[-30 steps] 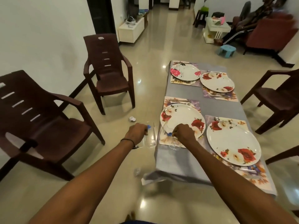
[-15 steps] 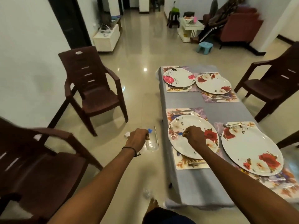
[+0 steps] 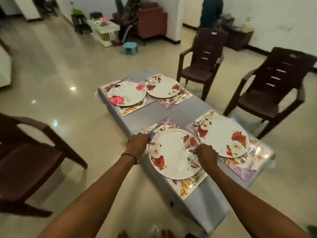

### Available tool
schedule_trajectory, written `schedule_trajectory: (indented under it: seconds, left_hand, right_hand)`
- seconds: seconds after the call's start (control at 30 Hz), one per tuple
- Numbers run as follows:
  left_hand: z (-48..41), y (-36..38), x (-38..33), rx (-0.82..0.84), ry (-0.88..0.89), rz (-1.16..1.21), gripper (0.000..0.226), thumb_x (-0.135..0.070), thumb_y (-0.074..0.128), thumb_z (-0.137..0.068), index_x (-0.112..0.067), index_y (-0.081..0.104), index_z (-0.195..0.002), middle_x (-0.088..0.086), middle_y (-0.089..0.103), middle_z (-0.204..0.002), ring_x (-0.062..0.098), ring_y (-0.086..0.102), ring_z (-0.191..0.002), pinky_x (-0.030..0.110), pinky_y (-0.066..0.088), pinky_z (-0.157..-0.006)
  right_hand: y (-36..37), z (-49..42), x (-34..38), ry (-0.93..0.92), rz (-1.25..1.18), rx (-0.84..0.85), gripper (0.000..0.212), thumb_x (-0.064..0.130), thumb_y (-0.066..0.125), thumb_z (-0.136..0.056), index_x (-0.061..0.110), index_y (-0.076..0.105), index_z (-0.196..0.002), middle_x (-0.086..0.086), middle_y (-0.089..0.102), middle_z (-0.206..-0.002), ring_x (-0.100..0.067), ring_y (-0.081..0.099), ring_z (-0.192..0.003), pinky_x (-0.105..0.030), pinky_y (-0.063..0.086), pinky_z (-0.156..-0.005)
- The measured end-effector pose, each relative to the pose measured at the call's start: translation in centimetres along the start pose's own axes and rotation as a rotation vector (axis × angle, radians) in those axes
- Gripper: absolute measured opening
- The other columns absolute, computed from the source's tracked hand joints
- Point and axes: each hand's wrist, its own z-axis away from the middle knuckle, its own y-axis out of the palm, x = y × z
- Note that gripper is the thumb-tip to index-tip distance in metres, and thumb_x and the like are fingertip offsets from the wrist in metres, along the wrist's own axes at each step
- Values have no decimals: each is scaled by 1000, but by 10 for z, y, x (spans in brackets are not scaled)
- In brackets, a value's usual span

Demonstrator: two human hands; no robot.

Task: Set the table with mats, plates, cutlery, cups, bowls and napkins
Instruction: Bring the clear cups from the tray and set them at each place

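A low table under a grey cloth (image 3: 171, 110) carries floral mats, each with a white flowered plate. The nearest plate (image 3: 173, 157) lies between my hands. My left hand (image 3: 139, 145) grips a clear glass cup (image 3: 154, 134) with a blue sticker at that plate's upper left rim. My right hand (image 3: 206, 155) grips a second clear glass cup (image 3: 191, 145) over the plate's right rim. A fork (image 3: 162, 128) lies on the mat behind this plate. A spoon (image 3: 196, 124) rests by the near right plate (image 3: 221, 136). Two more plates, one on the left (image 3: 127, 93) and one on the right (image 3: 163, 89), sit at the far end.
Brown plastic chairs stand at the left (image 3: 25, 152), at the right (image 3: 274, 90) and at the far right (image 3: 204, 57). A small blue stool (image 3: 130, 48) and a white side table (image 3: 104, 31) are on the tiled floor beyond. A person (image 3: 211, 11) stands at the back.
The view has swung around the table's near corner. My left hand brought its glass from beside the table to the plate's rim. My right hand moved its glass across the plate to the right.
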Motion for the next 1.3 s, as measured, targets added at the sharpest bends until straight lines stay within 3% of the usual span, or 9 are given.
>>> schedule_trajectory:
  seconds: [0.1, 0.27, 0.5, 0.63, 0.77, 0.93, 1.07, 1.3]
  left_hand:
    - [-32, 3, 12, 60, 122, -54, 17, -14, 48, -95, -16, 65, -95, 10, 69, -94, 30, 63, -90, 28, 33, -69]
    - [-71, 1, 48, 81, 347, -45, 13, -13, 57, -91, -17, 68, -96, 8, 72, -95, 29, 66, -87, 28, 40, -71]
    - [-103, 2, 86, 87, 554, 68, 16, -16, 53, -97, -17, 69, -96, 8, 73, -94, 25, 67, -83, 22, 38, -69]
    - [-117, 9, 84, 119, 613, 116, 17, -21, 51, -98, -20, 68, -96, 6, 72, -96, 21, 66, -83, 18, 34, -69]
    - [-142, 17, 77, 123, 648, 106, 19, -15, 50, -97, -16, 69, -94, 9, 73, -96, 27, 68, -85, 23, 38, -70]
    - [-177, 28, 70, 170, 669, 35, 18, -17, 51, -98, -15, 69, -96, 11, 73, -96, 29, 68, -85, 31, 49, -82]
    - [-207, 36, 73, 158, 713, 28, 12, -8, 60, -91, -12, 71, -92, 13, 73, -88, 34, 69, -78, 33, 52, -72]
    - [-236, 48, 67, 183, 759, -30, 14, -7, 56, -90, -14, 66, -83, 10, 70, -77, 32, 66, -70, 34, 48, -64]
  right_hand:
    - [8, 2, 1, 97, -4, -67, 12, 29, 61, -92, 25, 73, -90, -1, 73, -99, -26, 67, -97, -37, 51, -82]
    - [23, 7, 31, 299, 12, -125, 14, 18, 63, -91, 23, 76, -95, 2, 73, -103, -21, 65, -102, -37, 42, -87]
    - [36, 13, 78, 435, 24, -174, 16, 18, 63, -93, 23, 77, -90, 0, 74, -101, -22, 66, -99, -41, 46, -95]
    - [39, 12, 89, 437, 46, -226, 15, 16, 64, -94, 23, 77, -92, 2, 75, -102, -19, 66, -99, -38, 43, -97]
    - [41, 4, 92, 473, 60, -201, 16, 14, 63, -94, 21, 77, -96, 0, 74, -102, -21, 67, -98, -38, 43, -98]
    - [50, -14, 84, 462, 65, -187, 18, 16, 62, -93, 26, 77, -91, 0, 75, -96, -23, 69, -91, -32, 50, -82]
    - [55, -31, 77, 449, 87, -154, 17, 14, 65, -90, 27, 75, -95, 1, 75, -98, -23, 68, -93, -31, 47, -81]
    - [69, -45, 66, 460, 95, -184, 15, 16, 64, -92, 24, 76, -94, -1, 75, -95, -25, 69, -93, -40, 43, -89]
